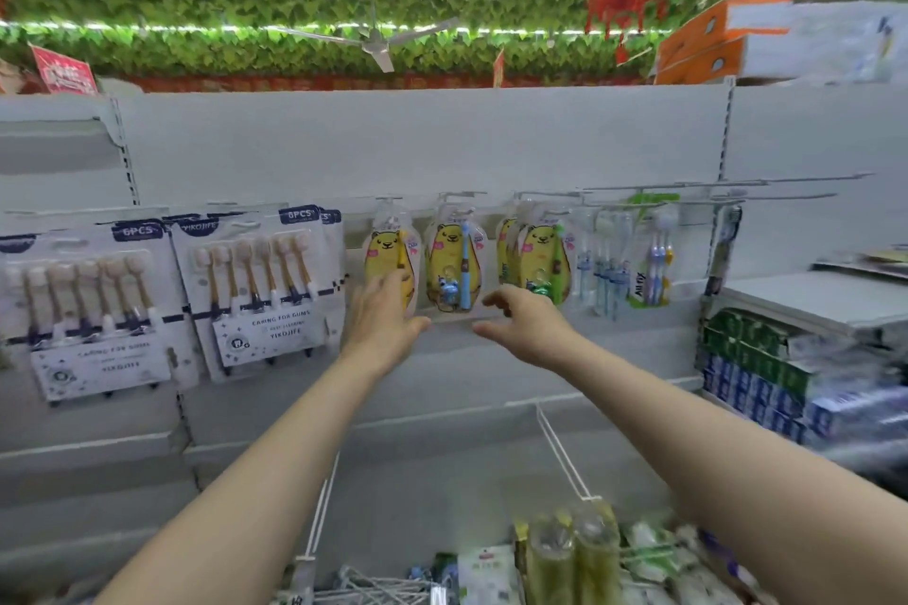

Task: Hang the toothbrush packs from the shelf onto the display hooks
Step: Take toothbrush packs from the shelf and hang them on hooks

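Three yellow bear toothbrush packs hang from display hooks (462, 196) on the white back panel: one at the left (388, 243), one with a blue brush (452, 263), and a group with a green brush (538, 255). My left hand (385, 317) reaches up with straight fingers against the lower part of the leftmost pack. Just below and between the middle and right packs hovers my right hand (525, 319), fingers loosely bent and holding nothing. More toothbrush packs (575, 560) lie on the shelf at the bottom.
Two large 6-piece brush cards (255, 280) hang at the left. Clear packs with blue and purple brushes (634, 255) hang to the right, under long bare hooks (727, 184). Stacked boxed goods (756, 368) fill the right shelf. A wire divider (560, 452) splits the lower shelf.
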